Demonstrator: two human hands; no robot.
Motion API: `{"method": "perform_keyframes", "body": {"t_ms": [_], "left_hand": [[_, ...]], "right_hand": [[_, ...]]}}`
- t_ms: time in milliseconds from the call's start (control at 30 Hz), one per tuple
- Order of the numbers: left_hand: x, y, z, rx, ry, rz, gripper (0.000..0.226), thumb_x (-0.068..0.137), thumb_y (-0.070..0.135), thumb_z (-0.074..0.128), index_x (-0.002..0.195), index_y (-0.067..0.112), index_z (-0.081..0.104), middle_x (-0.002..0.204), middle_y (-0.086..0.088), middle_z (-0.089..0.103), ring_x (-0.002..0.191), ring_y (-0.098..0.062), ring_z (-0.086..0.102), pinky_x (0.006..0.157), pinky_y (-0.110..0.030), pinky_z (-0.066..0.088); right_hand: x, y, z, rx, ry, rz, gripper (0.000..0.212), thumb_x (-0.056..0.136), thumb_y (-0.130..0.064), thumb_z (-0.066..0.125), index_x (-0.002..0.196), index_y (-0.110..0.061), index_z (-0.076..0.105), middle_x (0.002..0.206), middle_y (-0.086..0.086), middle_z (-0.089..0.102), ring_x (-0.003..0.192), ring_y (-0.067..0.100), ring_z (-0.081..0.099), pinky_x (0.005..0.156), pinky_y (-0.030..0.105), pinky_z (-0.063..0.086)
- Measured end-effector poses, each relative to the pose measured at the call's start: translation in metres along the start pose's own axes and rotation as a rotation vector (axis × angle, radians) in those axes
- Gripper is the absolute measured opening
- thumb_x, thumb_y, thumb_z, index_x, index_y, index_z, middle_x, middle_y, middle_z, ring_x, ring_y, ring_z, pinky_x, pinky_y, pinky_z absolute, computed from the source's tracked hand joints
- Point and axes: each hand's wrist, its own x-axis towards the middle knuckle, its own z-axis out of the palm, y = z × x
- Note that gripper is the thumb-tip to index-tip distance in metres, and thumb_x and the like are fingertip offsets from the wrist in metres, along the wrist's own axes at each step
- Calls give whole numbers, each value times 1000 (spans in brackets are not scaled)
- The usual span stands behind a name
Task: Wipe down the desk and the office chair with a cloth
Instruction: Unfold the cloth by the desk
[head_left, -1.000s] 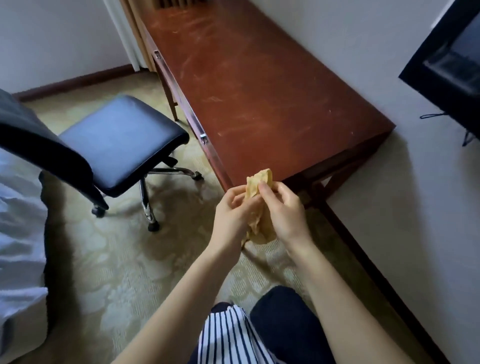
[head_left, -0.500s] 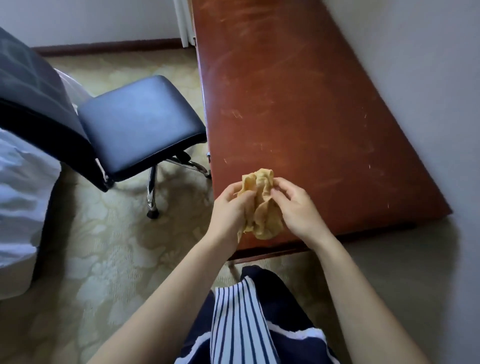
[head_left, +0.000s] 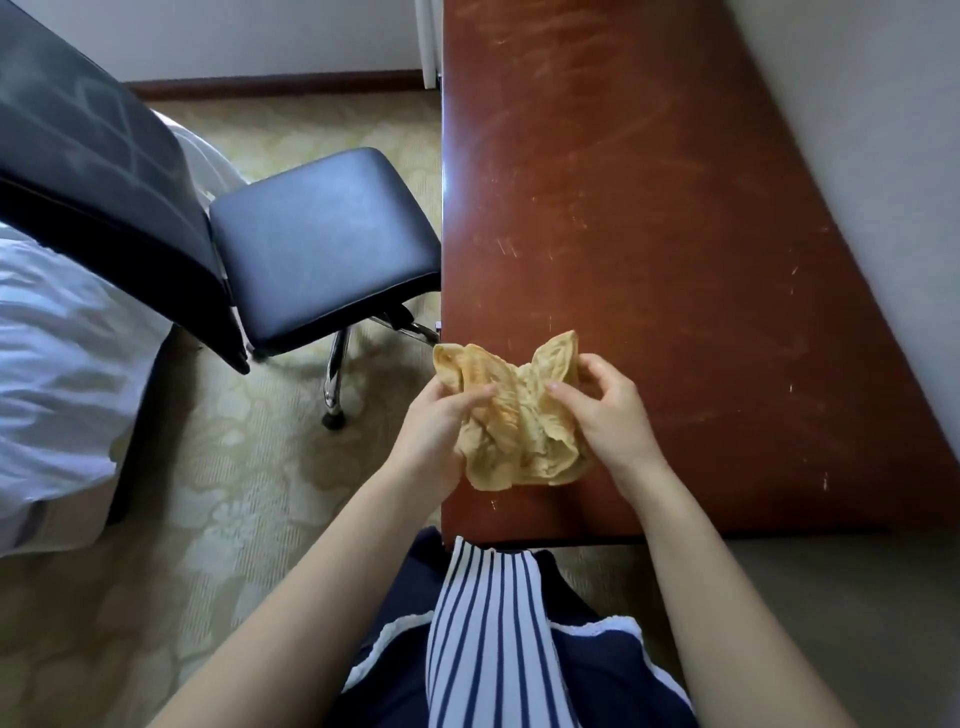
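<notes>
Over the near end of the reddish-brown desk, both hands are clamped on a crumpled yellow cloth. The left hand has its fingers curled round the cloth's left part with the thumb laid across the folds, and the right hand pinches the right corner between thumb and fingertips. The cloth is bunched and drawn out a little between them; whether its lower edge touches the wood cannot be told. The step in hand looks like readying the cloth before a first stroke. To do it well, I would pull the two corners apart until the creases open, then fold it into a flat pad that fits under one palm, so that a broad face meets the wood rather than a lump. The desktop shows pale scuffs and specks along its length, so it seems sensible to begin at the far end and work in overlapping strokes toward the near edge, keeping close to the wall on the right. The office chair stands just left of the desk on the patterned carpet and can wait its turn.
</notes>
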Motion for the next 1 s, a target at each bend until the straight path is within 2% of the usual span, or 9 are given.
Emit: {"method": "perform_keyframes", "body": {"t_ms": [167, 300, 400, 500, 600, 700, 833, 933, 1000], "left_hand": [[8, 8, -8, 183, 97, 95, 26, 83, -8, 58, 98, 12, 64, 105, -16, 69, 97, -33, 67, 86, -48, 54], [8, 11, -9, 535, 5, 268, 28, 83, -7, 52, 96, 13, 66, 96, -8, 70, 91, -21, 67, 76, -32, 56], [9, 10, -4, 600, -62, 259, 14, 89, 7, 56, 96, 13, 67, 92, -4, 71, 87, -18, 67, 79, -33, 55], [8, 8, -1, 486, -112, 171, 22, 88, 24, 65, 105, 9, 66, 99, -13, 70, 92, -27, 67, 85, -43, 53], [7, 2, -5, 435, -143, 156, 27, 83, 23, 72, 105, 9, 66, 89, -13, 69, 76, -25, 67, 65, -38, 55], [6, -4, -6, 377, -211, 51, 18, 89, 14, 62, 106, 7, 66, 91, -17, 67, 79, -29, 65, 67, -42, 54], [6, -13, 4, 353, -212, -33, 19, 97, 12, 46, 105, 7, 63, 97, -20, 64, 86, -32, 62, 87, -53, 49], [4, -16, 18, 397, -393, -86, 34, 101, 28, 41, 121, 5, 55, 88, -25, 56, 69, -33, 54, 70, -45, 48], [-2, -19, 28, 556, -575, -138, 56, 96, 51, 40, 131, 8, 48, 86, -15, 59, 73, -24, 58, 68, -35, 50]], "right_hand": [[4, 4, 12, 419, 25, 264, 20, 83, -12, 69, 102, -12, 64, 98, 9, 70, 86, 20, 68, 77, 33, 56], [-4, 7, 18, 801, -67, 362, 34, 85, -11, 63, 118, -9, 57, 97, 8, 70, 80, 13, 68, 65, 25, 55], [-15, 6, 27, 729, -123, 236, 30, 83, -16, 63, 113, -16, 62, 105, 8, 70, 92, 17, 68, 73, 25, 55], [-29, 2, 37, 375, -150, 20, 20, 94, -26, 53, 111, -26, 64, 107, -5, 70, 102, 11, 65, 87, 27, 52], [-41, 2, 36, -17, -268, -124, 34, 93, -50, 45, 127, -46, 46, 98, -29, 64, 99, -6, 61, 80, 13, 48], [-49, 5, 20, 144, -270, -47, 38, 93, -53, 43, 127, -40, 52, 117, -18, 64, 113, -2, 57, 94, 15, 45], [-52, 21, 6, 215, 240, 11, 16, 94, -27, 55, 103, -29, 68, 102, -10, 71, 102, 2, 62, 87, 16, 49], [-55, 31, 11, 257, 77, 137, 41, 79, -57, 61, 118, -52, 50, 124, -29, 51, 120, -1, 45, 102, 29, 37], [-57, 37, 25, 554, -13, 223, 53, 71, -67, 62, 120, -52, 50, 118, -20, 60, 113, 6, 55, 95, 35, 45]]}}
